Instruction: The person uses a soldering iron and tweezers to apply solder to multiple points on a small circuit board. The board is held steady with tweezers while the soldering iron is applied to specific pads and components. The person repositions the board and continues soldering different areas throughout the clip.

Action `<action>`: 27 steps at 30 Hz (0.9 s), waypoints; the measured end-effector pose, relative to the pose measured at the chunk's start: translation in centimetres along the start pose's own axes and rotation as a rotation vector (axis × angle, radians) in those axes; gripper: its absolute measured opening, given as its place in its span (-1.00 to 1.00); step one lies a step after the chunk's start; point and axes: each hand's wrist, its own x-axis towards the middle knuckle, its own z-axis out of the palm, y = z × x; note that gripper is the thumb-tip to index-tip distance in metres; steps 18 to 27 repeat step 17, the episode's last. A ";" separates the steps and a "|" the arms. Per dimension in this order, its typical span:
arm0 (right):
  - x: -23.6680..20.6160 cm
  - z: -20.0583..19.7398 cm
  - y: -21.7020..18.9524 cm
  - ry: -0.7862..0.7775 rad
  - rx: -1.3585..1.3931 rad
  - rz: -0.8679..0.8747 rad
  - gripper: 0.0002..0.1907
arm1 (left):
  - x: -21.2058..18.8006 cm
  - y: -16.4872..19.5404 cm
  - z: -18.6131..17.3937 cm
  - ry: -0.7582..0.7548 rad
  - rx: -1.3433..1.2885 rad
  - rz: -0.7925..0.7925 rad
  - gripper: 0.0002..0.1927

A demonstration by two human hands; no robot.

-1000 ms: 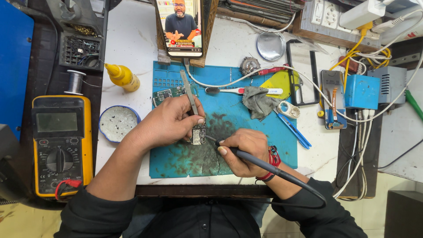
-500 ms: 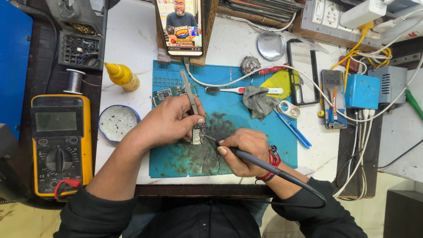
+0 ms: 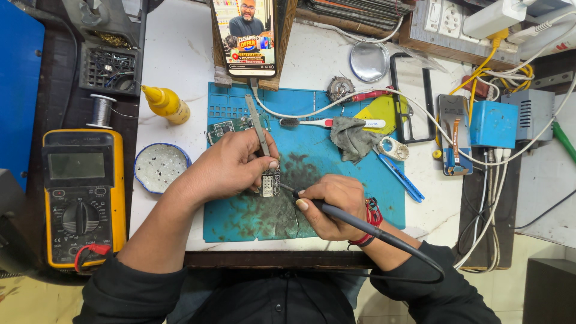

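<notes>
Two hands busy at the middle of the blue work mat [image 3: 384, 198]. Pinched a pair of tweezers [image 3: 258, 126] in the left hand [image 3: 231, 168], fingers closed narrow round the shanks, tips pressed down on a small circuit board [image 3: 270, 182]. Wrapped the right hand [image 3: 333, 204] shut round the black soldering iron [image 3: 360, 223], pen-fashion, with its tip brought to the board's right edge; could not tell whether touching. Lay flat on the mat, just between the two hands.

Judged light, thin and stiff, likely to skate across the mat under any sideways push, hence pinned from above. Judged fragile too, with tiny parts over the face: better taken by the bare edges or corners, never across the top. Probably hot beside the iron's tip, so safer with tweezers than with fingertips.

Stood well apart to the left: yellow multimeter [image 3: 84, 195], round tin [image 3: 161, 168], yellow squeeze bottle [image 3: 166, 103]. Lay beyond the board on the mat: grey cloth [image 3: 353, 139] and toothbrush [image 3: 327, 122].
</notes>
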 end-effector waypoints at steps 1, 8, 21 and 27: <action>0.0 0.0 0.0 -0.001 0.001 -0.001 -0.87 | 0.0 0.0 0.0 -0.001 0.000 0.003 -0.87; 0.0 0.0 0.0 -0.003 0.003 -0.006 -0.88 | 0.0 -0.1 0.0 0.000 0.004 -0.008 -0.87; -0.5 0.3 0.3 -0.002 -0.001 -0.006 -0.88 | 0.0 -0.7 0.3 -0.004 -0.009 -0.024 -0.86; -0.5 0.3 0.3 -0.002 -0.001 -0.006 -0.88 | 0.0 -0.7 0.3 -0.004 -0.009 -0.024 -0.86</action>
